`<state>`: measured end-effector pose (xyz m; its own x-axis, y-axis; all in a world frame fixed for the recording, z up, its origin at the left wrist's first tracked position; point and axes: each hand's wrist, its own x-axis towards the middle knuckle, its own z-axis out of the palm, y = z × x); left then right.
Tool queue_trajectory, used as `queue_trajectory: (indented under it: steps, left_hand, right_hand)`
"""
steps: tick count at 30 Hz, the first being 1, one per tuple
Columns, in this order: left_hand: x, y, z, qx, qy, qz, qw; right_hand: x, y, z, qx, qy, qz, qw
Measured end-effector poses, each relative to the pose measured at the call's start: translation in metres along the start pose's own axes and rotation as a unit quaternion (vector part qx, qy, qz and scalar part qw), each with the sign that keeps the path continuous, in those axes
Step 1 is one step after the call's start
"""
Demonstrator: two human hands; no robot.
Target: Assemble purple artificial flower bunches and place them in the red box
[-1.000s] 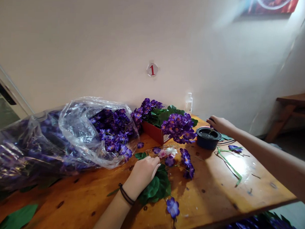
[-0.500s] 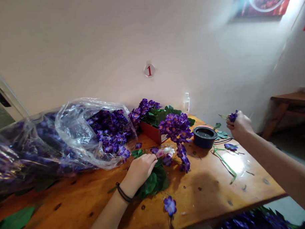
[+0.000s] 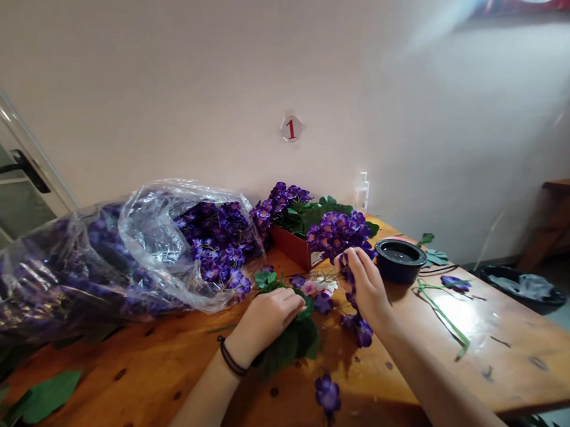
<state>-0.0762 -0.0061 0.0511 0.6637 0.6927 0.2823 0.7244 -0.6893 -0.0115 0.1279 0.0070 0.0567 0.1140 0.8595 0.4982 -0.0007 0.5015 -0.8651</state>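
My left hand point(image 3: 274, 313) is closed round the stems of a bunch of green artificial leaves point(image 3: 292, 344), its fingertips hidden behind the knuckles. My right hand point(image 3: 364, 281) pinches at a purple artificial flower sprig point(image 3: 356, 325) beside the box, and the fingers cover part of it. Just beyond, a large purple flower cluster point(image 3: 340, 231) hangs over the front of a red box point(image 3: 291, 246). Between the two hands lie small pink and white flowers point(image 3: 320, 286). A loose purple flower point(image 3: 328, 394) rests near the table's front edge.
A clear plastic bag point(image 3: 138, 264) full of purple flowers fills the left side. Right of the box stand a dark round tub point(image 3: 400, 261) and a clear bottle point(image 3: 362, 192). A bent green stem point(image 3: 444, 319) lies at right. Past the table edge is a lined bin point(image 3: 520, 289).
My right hand has come in from the far right, where it held a purple flower sprig, to the flowers beside the box. My left hand stays on the leaves. The view has turned slightly.
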Motion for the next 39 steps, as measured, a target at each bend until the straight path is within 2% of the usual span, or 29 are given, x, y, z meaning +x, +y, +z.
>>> queue_trajectory:
  steps: [5,12,22,39]
  left_hand:
    - [-0.002,-0.003,-0.005,-0.094,0.033,0.019,0.995]
    - [0.001,0.003,-0.005,-0.175,0.071,-0.018,0.982]
    - [0.001,0.002,-0.001,-0.156,0.102,-0.036,0.982]
    - [0.0,0.002,-0.001,-0.151,0.091,-0.029,0.984]
  right_hand:
    - [-0.007,0.02,-0.002,-0.018,0.008,-0.002,1.0]
    - [-0.01,0.016,-0.003,-0.099,0.025,-0.056,0.993]
    - [-0.01,0.016,-0.003,-0.08,0.05,-0.05,0.994]
    - [-0.013,0.017,-0.003,-0.108,0.033,-0.055,0.992]
